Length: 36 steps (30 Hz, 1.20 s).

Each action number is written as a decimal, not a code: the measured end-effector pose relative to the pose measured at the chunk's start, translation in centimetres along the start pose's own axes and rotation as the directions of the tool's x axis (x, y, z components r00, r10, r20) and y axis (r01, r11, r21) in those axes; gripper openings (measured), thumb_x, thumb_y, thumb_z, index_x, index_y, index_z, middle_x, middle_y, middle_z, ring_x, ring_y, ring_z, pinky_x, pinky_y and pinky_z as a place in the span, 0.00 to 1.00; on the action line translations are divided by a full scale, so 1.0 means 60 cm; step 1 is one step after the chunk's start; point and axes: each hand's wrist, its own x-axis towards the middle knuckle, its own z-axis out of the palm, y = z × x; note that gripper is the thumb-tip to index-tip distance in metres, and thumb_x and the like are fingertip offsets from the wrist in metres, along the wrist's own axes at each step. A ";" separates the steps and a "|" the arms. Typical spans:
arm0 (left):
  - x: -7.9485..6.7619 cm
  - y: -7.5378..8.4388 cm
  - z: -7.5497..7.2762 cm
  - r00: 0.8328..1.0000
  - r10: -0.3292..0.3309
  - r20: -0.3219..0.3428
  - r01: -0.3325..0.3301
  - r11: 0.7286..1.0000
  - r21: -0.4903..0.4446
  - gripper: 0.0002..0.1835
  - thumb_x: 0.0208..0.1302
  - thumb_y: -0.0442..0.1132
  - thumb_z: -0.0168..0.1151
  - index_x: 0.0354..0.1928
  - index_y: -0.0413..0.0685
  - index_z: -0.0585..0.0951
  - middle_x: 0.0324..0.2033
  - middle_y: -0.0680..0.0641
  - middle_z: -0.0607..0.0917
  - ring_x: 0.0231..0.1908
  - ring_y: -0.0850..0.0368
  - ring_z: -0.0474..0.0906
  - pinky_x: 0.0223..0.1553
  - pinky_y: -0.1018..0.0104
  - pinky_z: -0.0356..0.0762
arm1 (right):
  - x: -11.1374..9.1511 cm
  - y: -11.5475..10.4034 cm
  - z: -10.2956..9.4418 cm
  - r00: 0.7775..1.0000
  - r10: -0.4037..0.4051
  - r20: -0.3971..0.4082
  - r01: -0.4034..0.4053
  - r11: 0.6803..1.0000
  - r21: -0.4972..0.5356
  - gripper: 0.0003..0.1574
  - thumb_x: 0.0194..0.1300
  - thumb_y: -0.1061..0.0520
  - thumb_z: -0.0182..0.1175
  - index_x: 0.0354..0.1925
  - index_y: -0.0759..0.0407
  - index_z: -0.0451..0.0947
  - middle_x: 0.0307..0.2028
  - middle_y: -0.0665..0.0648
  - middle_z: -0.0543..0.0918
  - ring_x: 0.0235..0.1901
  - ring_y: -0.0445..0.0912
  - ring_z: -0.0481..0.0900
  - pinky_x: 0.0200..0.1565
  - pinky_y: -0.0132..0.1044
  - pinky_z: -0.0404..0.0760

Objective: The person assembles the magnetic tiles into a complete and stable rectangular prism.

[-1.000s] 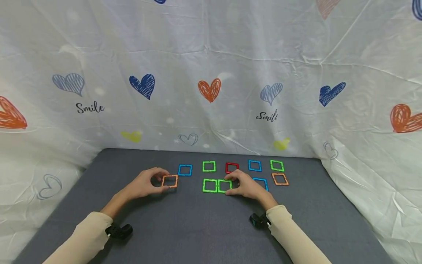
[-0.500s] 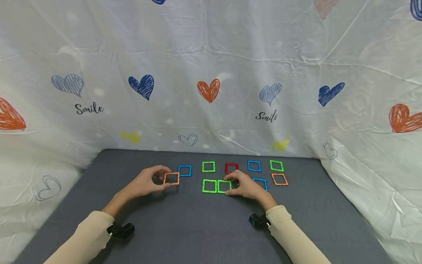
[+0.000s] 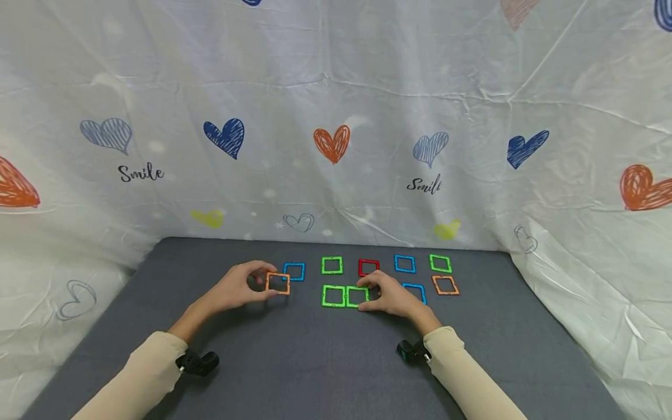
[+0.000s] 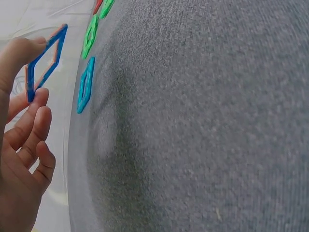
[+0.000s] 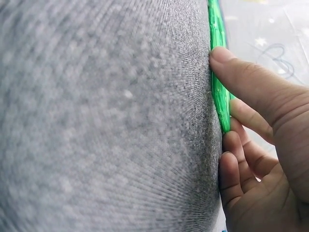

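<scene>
My left hand (image 3: 238, 286) holds an orange square magnetic tile (image 3: 289, 284) by thumb and fingers, raised above the table. From the left wrist view this piece (image 4: 31, 79) shows a blue face with orange along its edge. It partly overlaps a blue tile (image 3: 302, 271) in the head view; that blue tile (image 4: 85, 86) lies flat on the table. My right hand (image 3: 391, 296) pinches the right one of two green tiles (image 3: 353, 306) between thumb and fingers, low at the tabletop. Its left side meets the other green tile (image 3: 333, 306).
Along the back lie a green tile (image 3: 332, 273), a red tile (image 3: 368, 261), a blue tile (image 3: 405, 271) and a green tile (image 3: 441, 270). Right of my right hand are another blue tile (image 3: 415, 285) and an orange tile (image 3: 445, 293). A patterned curtain (image 3: 378, 198) hangs behind the table.
My left hand has moved a little right and away from me with the orange tile, which now overlaps the blue tile in the head view. The right hand stays on the green tile.
</scene>
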 end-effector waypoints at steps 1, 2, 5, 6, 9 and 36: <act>0.001 0.001 0.000 1.000 0.003 0.002 -0.003 1.000 0.001 0.26 0.59 0.48 0.77 0.57 0.47 0.83 0.45 0.45 0.84 0.37 0.57 0.77 0.38 0.55 0.77 | 0.000 0.000 0.000 1.000 0.000 0.000 0.000 1.000 0.002 0.31 0.61 0.49 0.76 0.59 0.59 0.81 0.54 0.56 0.77 0.52 0.52 0.74 0.51 0.48 0.77; 0.003 0.001 0.001 1.000 0.006 0.003 -0.006 1.000 0.004 0.26 0.59 0.49 0.78 0.57 0.47 0.83 0.46 0.45 0.84 0.37 0.58 0.77 0.38 0.55 0.77 | 0.000 0.000 0.000 1.000 -0.001 -0.001 0.001 1.000 0.002 0.31 0.61 0.49 0.76 0.59 0.59 0.81 0.54 0.56 0.77 0.52 0.52 0.74 0.51 0.48 0.77; 0.006 0.003 0.002 1.000 0.008 0.010 -0.008 1.000 0.002 0.27 0.58 0.49 0.78 0.57 0.46 0.83 0.46 0.45 0.84 0.37 0.58 0.77 0.38 0.56 0.78 | 0.000 0.000 -0.001 1.000 -0.003 0.002 0.003 1.000 0.000 0.31 0.61 0.50 0.76 0.59 0.59 0.81 0.54 0.56 0.77 0.52 0.52 0.74 0.51 0.47 0.77; 0.007 0.004 0.002 1.000 0.005 0.012 -0.005 1.000 -0.001 0.27 0.58 0.48 0.78 0.57 0.46 0.83 0.46 0.45 0.84 0.37 0.58 0.77 0.38 0.56 0.78 | 0.000 0.000 -0.001 1.000 -0.004 0.003 0.004 1.000 -0.001 0.31 0.61 0.50 0.76 0.59 0.59 0.81 0.54 0.56 0.77 0.52 0.52 0.74 0.51 0.47 0.77; 0.010 0.008 0.003 1.000 -0.001 0.017 0.001 1.000 -0.008 0.28 0.57 0.48 0.79 0.57 0.45 0.83 0.45 0.45 0.84 0.37 0.57 0.77 0.38 0.56 0.78 | 0.001 -0.001 -0.002 1.000 -0.008 0.004 0.008 1.000 -0.006 0.31 0.61 0.50 0.76 0.59 0.59 0.81 0.54 0.56 0.77 0.52 0.52 0.74 0.51 0.47 0.77; 0.042 0.026 0.033 0.997 0.012 0.078 -0.011 1.000 -0.011 0.30 0.58 0.51 0.77 0.58 0.41 0.83 0.38 0.56 0.82 0.35 0.59 0.77 0.35 0.61 0.76 | 0.000 0.002 -0.001 1.000 -0.002 0.003 0.002 1.000 0.001 0.31 0.61 0.50 0.76 0.59 0.59 0.81 0.54 0.56 0.77 0.52 0.52 0.74 0.51 0.46 0.77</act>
